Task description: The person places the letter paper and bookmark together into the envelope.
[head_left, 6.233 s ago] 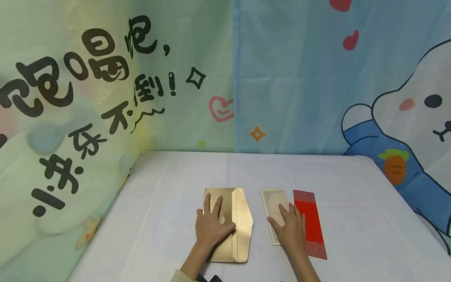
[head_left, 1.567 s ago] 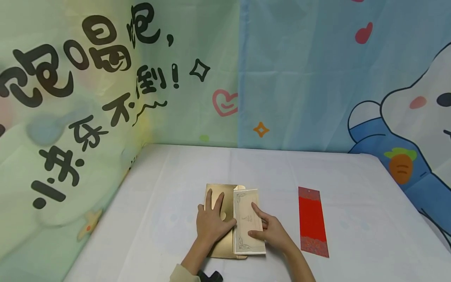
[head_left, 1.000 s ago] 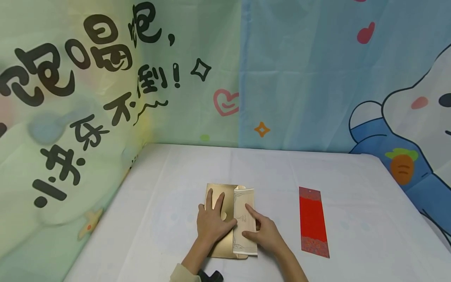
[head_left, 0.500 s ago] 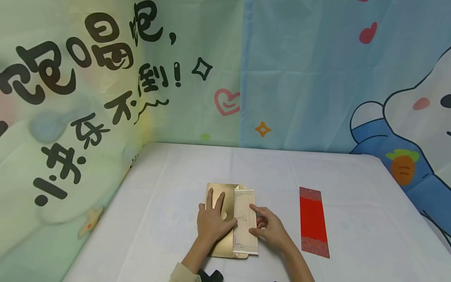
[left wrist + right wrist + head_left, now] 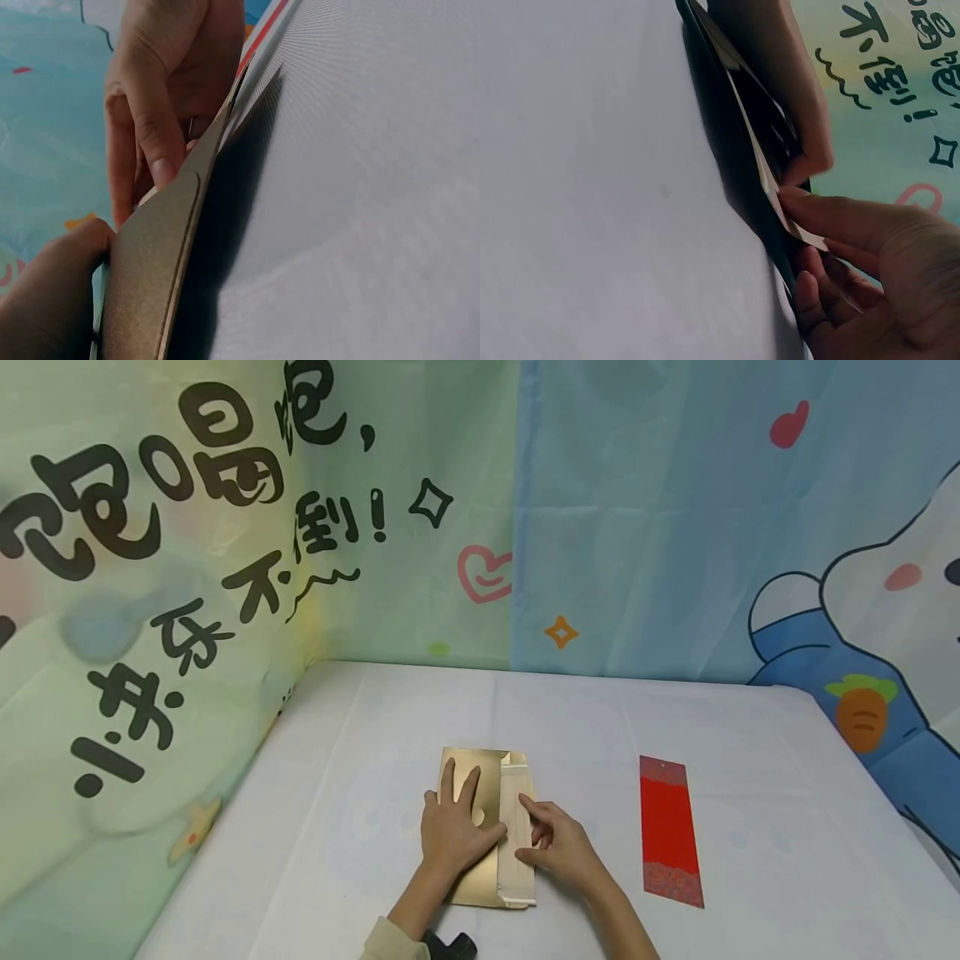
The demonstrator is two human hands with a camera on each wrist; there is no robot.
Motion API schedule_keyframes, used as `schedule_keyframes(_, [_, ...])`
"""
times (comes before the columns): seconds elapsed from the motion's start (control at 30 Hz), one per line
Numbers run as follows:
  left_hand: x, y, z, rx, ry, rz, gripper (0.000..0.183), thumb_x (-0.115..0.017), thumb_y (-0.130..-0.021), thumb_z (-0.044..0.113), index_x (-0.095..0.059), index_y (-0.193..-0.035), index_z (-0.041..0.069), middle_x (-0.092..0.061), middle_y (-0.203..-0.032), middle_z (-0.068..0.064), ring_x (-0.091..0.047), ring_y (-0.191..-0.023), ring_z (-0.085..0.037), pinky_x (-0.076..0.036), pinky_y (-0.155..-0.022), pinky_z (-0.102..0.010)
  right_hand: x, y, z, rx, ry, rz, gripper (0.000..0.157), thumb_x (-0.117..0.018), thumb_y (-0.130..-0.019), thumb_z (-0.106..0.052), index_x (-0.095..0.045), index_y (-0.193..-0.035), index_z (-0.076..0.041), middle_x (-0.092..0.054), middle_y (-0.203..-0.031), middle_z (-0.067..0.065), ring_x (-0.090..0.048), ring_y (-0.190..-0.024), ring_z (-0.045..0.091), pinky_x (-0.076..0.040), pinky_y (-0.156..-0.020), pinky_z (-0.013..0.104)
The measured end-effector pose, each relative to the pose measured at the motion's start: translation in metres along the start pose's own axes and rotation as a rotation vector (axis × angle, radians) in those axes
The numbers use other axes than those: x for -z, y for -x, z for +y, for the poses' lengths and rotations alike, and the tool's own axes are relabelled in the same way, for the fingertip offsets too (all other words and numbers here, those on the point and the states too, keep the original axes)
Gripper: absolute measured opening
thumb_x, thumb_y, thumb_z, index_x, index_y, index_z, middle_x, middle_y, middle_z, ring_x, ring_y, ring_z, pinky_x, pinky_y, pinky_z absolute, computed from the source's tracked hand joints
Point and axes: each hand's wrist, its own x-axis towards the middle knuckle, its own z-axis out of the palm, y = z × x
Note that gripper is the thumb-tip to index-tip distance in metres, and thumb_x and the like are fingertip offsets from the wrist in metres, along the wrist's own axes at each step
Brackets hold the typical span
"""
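On the white table lies a gold envelope (image 5: 487,777), its flap side to the right. My left hand (image 5: 453,835) rests flat on it with fingers spread, the thumb at the envelope's opening. A cream card (image 5: 515,881) with a printed border sits partly inside that opening; only a strip of it shows. My right hand (image 5: 562,847) pinches the card's outer edge between thumb and fingers. In the right wrist view the card (image 5: 804,235) is held between the right thumb and fingers, close to the left thumb. The left wrist view shows the envelope (image 5: 150,270) edge-on, slightly raised.
A red rectangular paper piece (image 5: 667,827) with patterned ends lies on the table to the right. A black object (image 5: 452,946) shows at the left wrist. Printed cloth (image 5: 637,527) hangs behind the table.
Earlier the card lay beside the red piece under my right hand. It was brought left to the envelope and has slid further in, showing a narrower strip. My left hand stays put.
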Motion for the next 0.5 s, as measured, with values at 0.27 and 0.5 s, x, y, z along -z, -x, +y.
schedule_keyframes(0.27, [0.0, -0.001, 0.0, -0.002, 0.007, 0.003, 0.088, -0.057, -0.062, 0.066, -0.04, -0.14, 0.028, -0.019, -0.15, -0.009, -0.04, -0.076, -0.024, -0.032, -0.053, -0.026, 0.005, 0.0, -0.001, -0.01, 0.045, -0.05, 0.088, -0.08, -0.062, 0.002, -0.037, -0.138, 0.004, -0.048, -0.105, 0.009, -0.048, -0.071, 0.014, -0.045, -0.061, 0.022])
schedule_keyframes(0.5, [0.002, 0.001, -0.001, 0.002, 0.023, 0.001, 0.088, -0.059, -0.06, 0.061, -0.041, -0.139, 0.028, -0.019, -0.151, -0.009, -0.041, -0.076, -0.025, -0.032, -0.053, -0.026, -0.005, -0.002, -0.007, 0.067, 0.12, -0.089, 0.087, -0.081, -0.063, -0.004, -0.036, -0.137, 0.007, -0.05, -0.109, 0.008, -0.048, -0.069, 0.011, -0.041, -0.059, 0.022])
